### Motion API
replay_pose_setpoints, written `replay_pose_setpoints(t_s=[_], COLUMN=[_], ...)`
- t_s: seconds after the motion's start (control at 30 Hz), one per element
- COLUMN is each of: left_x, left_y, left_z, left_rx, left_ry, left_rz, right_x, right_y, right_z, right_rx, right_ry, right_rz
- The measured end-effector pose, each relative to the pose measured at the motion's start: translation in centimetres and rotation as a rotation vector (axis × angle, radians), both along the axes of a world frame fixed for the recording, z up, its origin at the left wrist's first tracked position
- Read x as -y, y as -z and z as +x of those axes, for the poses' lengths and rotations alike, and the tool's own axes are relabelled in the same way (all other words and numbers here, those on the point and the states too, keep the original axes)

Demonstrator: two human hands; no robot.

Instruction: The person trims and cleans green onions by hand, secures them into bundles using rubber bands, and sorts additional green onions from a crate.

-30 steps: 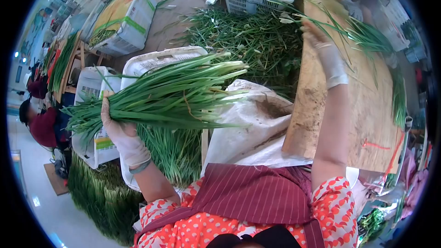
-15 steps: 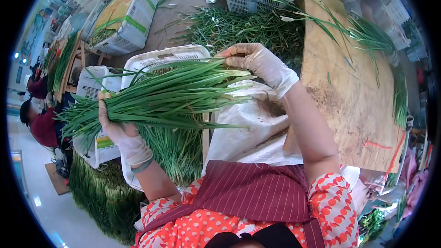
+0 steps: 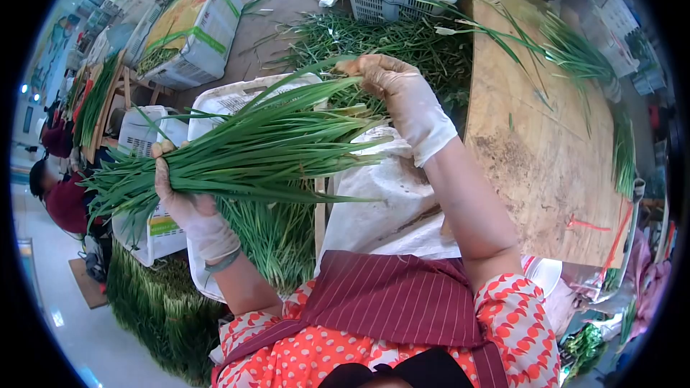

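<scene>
My left hand, in a thin whitish glove, is wrapped around a thick bunch of garlic chives held level above the crates. The leafy tips hang to the left, and the pale stem ends point right. At the upper right of the bunch, my gloved right hand has its thumb and fingers pinched on a chive leaf that stands apart from the others. Its fingertips look stained. Below the bunch, more chives lie in a white plastic crate.
A soiled wooden board with loose chives lies to the right. Discarded leaves pile on the floor ahead, beside a filled crate. Stacked chives stand lower left. Another person is at far left; a co-worker stands upper right.
My right fingers have moved up and slightly left, lifting a leaf away from the bunch. My left hand stays almost still. The co-worker's hand has moved back from the chives on the board.
</scene>
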State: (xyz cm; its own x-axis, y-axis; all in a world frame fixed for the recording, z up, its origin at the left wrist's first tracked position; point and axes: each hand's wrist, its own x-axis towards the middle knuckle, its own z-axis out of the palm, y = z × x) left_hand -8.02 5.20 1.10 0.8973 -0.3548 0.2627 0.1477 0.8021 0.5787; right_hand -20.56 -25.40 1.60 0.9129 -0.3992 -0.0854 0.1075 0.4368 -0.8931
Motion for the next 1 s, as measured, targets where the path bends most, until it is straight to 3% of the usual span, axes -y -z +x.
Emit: replay_pose_setpoints(t_s=[0.17, 0.23, 0.33, 0.37, 0.47, 0.5, 0.57, 0.63, 0.7, 0.77, 0.83, 0.9, 1.0], left_x=[0.2, -0.5, -1.0, -1.0, -0.7, -0.7, -0.8, -0.4, -0.5, -1.1, -1.3, -1.2, -0.5], left_y=[0.3, 0.7, 0.7, 0.6, 0.2, 0.3, 0.4, 0.2, 0.1, 0.4, 0.4, 0.3, 0.4], left_z=[0.2, 0.6, 0.5, 0.5, 0.2, 0.2, 0.5, 0.3, 0.5, 0.9, 1.0, 0.9, 0.5], left_rx=[-0.032, -0.066, -0.148, -0.191, -0.21, -0.212, -0.114, -0.089, -0.064, -0.003, -0.003, -0.002, -0.066], left_ry=[-0.026, -0.07, -0.16, -0.202, -0.249, -0.249, -0.105, -0.117, -0.135, -0.04, -0.026, -0.01, -0.038], left_rz=[-0.001, 0.004, 0.007, 0.003, 0.031, 0.033, -0.037, -0.037, -0.037, -0.059, -0.043, -0.031, 0.008], right_x=[1.9, 4.5, 6.3, 6.2, 5.8, 5.5, 4.2, 3.6, 3.1, 2.7, 2.8, 2.9, 3.2], right_y=[1.4, 2.1, 2.8, 3.0, 2.1, 1.5, 0.7, 0.8, 0.4, -0.1, -0.3, -0.4, -0.5], right_z=[-0.2, -0.9, -1.7, -1.9, -2.2, -2.1, -1.1, 0.4, 2.0, 2.4, 3.1, 3.6, 4.0], right_rx=[0.015, 0.003, -0.1, -0.1, 0.006, 0.004, 0.003, -0.032, -0.266, -0.205, -0.047, -0.038, 0.128], right_ry=[0.206, 0.39, 0.397, 0.393, -0.025, -0.025, -0.229, -0.256, -0.577, -0.577, -0.501, -0.43, -0.244], right_rz=[0.1, 0.004, -0.347, -0.349, -0.565, -0.563, -0.793, -0.873, -0.92, -0.886, -0.591, -0.622, 0.003])
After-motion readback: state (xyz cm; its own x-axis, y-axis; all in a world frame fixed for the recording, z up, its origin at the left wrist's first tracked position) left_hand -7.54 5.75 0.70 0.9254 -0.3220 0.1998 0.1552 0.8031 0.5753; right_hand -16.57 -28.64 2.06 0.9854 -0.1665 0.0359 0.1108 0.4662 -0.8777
